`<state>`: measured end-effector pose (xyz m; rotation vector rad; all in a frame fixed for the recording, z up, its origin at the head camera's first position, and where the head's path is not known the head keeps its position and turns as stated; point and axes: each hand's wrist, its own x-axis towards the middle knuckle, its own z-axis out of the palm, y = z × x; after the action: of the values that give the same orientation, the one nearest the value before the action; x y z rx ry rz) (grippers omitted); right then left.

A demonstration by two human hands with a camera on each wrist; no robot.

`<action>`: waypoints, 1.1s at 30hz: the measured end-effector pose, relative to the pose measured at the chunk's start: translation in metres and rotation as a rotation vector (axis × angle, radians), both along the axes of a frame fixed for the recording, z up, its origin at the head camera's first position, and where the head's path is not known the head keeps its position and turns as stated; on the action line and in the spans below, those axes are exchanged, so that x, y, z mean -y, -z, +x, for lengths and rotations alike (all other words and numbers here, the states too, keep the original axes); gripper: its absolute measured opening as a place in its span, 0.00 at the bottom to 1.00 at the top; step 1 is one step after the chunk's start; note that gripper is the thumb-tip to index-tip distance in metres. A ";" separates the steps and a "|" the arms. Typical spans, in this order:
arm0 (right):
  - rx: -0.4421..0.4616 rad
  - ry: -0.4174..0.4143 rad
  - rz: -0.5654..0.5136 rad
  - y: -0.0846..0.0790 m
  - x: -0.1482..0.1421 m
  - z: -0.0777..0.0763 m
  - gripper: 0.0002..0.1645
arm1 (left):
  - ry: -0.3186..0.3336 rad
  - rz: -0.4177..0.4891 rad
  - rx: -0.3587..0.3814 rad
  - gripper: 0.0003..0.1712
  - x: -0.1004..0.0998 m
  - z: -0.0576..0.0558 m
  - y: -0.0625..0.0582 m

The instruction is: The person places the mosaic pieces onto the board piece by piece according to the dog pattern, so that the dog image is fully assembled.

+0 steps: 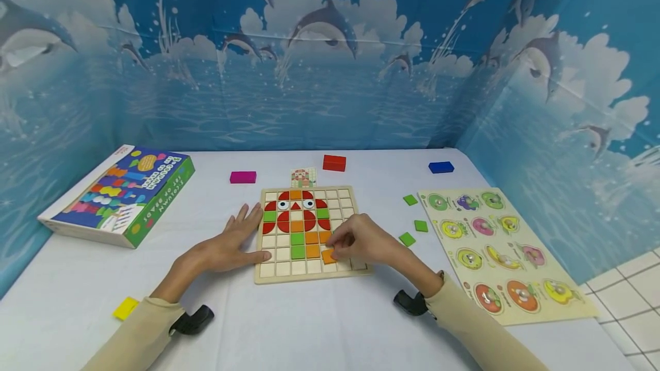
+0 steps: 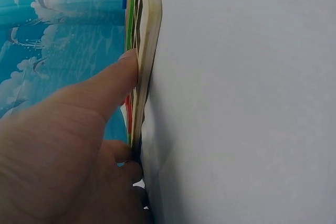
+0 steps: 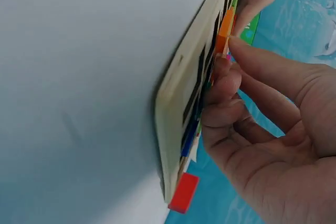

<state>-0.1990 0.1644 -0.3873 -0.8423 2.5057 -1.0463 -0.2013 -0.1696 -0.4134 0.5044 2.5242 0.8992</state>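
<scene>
A square wooden grid board (image 1: 268, 269) lies on the white table, its cells partly filled with red, green, orange and eye-printed tiles. My right hand (image 1: 361, 239) pinches an orange tile (image 1: 328, 256) between thumb and fingers over the lower right part of the grid; in the right wrist view that orange tile (image 3: 224, 30) is tilted against the board's face. On the board's left side rests my left hand (image 1: 232, 242), fingers spread along the edge, with the thumb (image 2: 123, 74) on the rim. A small pattern card (image 1: 303, 177) touches the board's far edge.
Several loose green tiles (image 1: 420, 226) lie right of the board, beside a fruit puzzle board (image 1: 515, 256). Magenta (image 1: 243, 177), red (image 1: 334, 163) and blue (image 1: 441, 168) blocks stand behind. A game box (image 1: 118, 193) sits at left; a yellow block (image 1: 125, 308) is near the left sleeve.
</scene>
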 end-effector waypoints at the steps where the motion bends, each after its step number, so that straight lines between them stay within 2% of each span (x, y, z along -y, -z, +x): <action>1: -0.011 0.001 -0.002 0.000 0.000 0.001 0.11 | 0.001 0.001 0.000 0.67 0.000 0.000 0.000; 10: -0.095 0.000 -0.001 0.006 0.005 0.004 0.11 | 0.012 -0.001 -0.009 0.67 0.000 0.000 -0.001; 17: -0.132 0.051 0.007 0.005 0.009 0.005 0.12 | 0.009 0.008 -0.004 0.68 0.001 0.000 -0.001; 22: -0.115 0.067 0.006 0.006 0.010 0.006 0.11 | 0.014 -0.001 -0.011 0.67 0.000 -0.001 0.000; 28: -0.092 0.034 0.017 0.004 0.007 0.005 0.11 | 0.022 -0.009 -0.024 0.66 0.000 -0.001 0.000; 33: -0.070 -0.017 -0.013 -0.002 -0.009 -0.008 0.09 | 0.001 -0.002 -0.002 0.67 0.000 -0.001 0.000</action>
<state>-0.2068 0.1735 -0.3855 -0.9176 2.5465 -1.0454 -0.2022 -0.1693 -0.4131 0.5060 2.5257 0.8966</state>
